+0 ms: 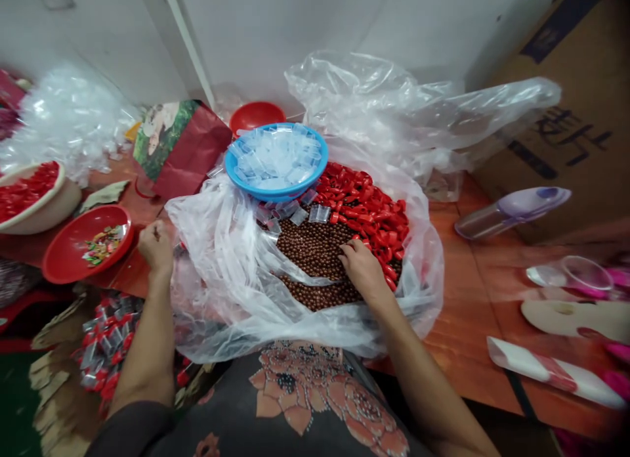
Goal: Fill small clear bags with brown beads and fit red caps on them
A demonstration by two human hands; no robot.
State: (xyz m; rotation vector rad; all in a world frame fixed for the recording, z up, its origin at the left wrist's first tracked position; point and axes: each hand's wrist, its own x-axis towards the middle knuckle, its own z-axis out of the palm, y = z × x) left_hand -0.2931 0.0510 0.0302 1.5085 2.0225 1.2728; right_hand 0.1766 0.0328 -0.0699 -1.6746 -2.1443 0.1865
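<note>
My left hand [156, 248] is closed, held between a red plate [54, 260] of small colourful bits and a clear plastic bag [211, 247]. Something small and dark shows at its fingers, too blurred to name. My right hand [365, 268] reaches into the opened bag, its fingers bent together over brown beads [315, 250]. What they pinch, if anything, is hidden. Red plastic pieces [369, 207] are heaped beside the beads, close to this hand. A blue bowl [236, 181] full of clear plastic pieces [278, 158] rests at the bag's far edge, with several loose pieces below it.
A white bowl [63, 204] of red pieces stands at the left, by a red paper bag [191, 158]. Below, red-and-clear items [105, 345] fill a cardboard box. On the right are a purple-topped bottle [512, 211], a white tube [551, 371] and a large carton [581, 155].
</note>
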